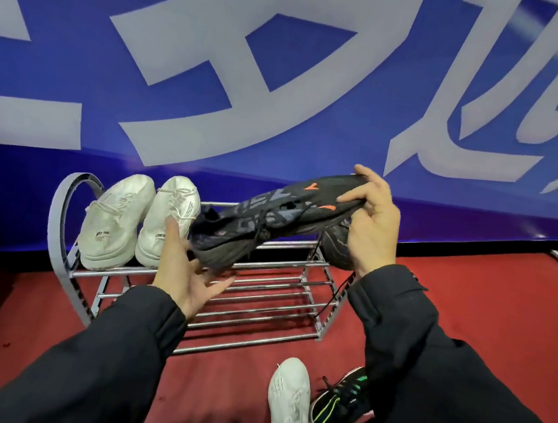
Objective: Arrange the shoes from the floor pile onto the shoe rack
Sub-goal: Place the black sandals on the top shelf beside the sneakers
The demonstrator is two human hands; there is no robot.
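- The right hand (371,217) pinches the toe end of a black knit shoe (272,215) with orange marks, fingers curled over its upper edge, thumb on the near side.
- The shoe hangs tilted over the shoe rack (272,296), heel end lowest, a loose lace trailing down past the rack's right end.
- The left hand (185,270) is spread open, palm up, fingertips just under the shoe's heel; whether they touch it is not clear.
- 2 white shoes (139,220) lean side by side at the left end of the top tier, against the curved side frame.
- The rails right of them are bare; a second dark shoe (335,248) sits behind the right wrist, mostly hidden.
- On the red floor (487,312) near the rack's front edge lie 1 white sneaker (288,402) and 1 black sneaker with green stripes (339,407), side by side.
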